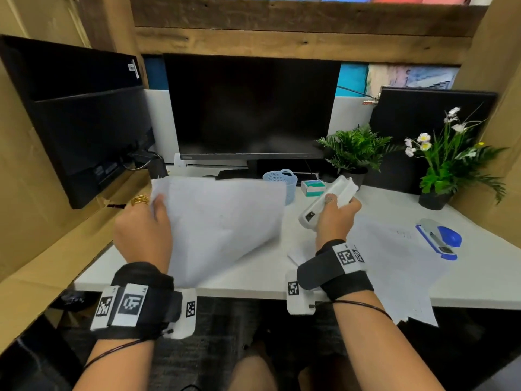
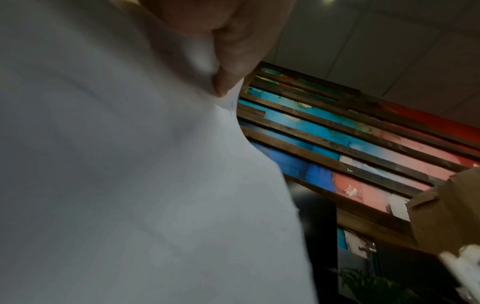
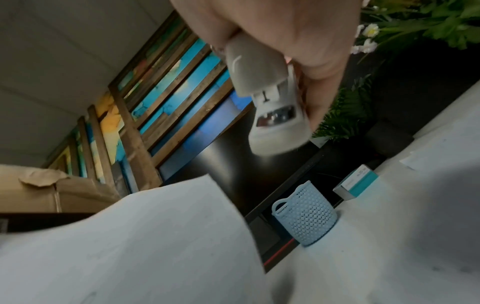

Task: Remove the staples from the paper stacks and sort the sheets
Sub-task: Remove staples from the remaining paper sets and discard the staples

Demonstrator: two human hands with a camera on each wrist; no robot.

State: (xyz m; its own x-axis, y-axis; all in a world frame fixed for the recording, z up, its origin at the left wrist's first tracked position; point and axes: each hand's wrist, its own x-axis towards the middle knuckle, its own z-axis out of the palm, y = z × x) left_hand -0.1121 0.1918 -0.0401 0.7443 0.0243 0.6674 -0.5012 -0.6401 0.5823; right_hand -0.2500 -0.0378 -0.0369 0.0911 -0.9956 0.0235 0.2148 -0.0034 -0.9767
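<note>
My left hand (image 1: 146, 221) pinches the upper left corner of a white paper stack (image 1: 222, 227) and holds it lifted above the white desk (image 1: 253, 286). In the left wrist view the thumb (image 2: 228, 67) presses the paper stack (image 2: 130, 164) near a small staple mark at its corner. My right hand (image 1: 335, 215) grips a white staple remover (image 1: 329, 197), held in the air right of the stack. The right wrist view shows the staple remover (image 3: 272, 107) with its metal tip pointing away, above the paper stack (image 3: 145, 242). More loose sheets (image 1: 394, 266) lie on the desk at the right.
A small blue mesh basket (image 1: 282, 182) and a teal-and-white staple box (image 1: 313, 187) stand behind the stack. A blue stapler (image 1: 439, 238) lies at the right. Two potted plants (image 1: 355, 150), a monitor (image 1: 251, 108) and cardboard walls (image 1: 33, 221) ring the desk.
</note>
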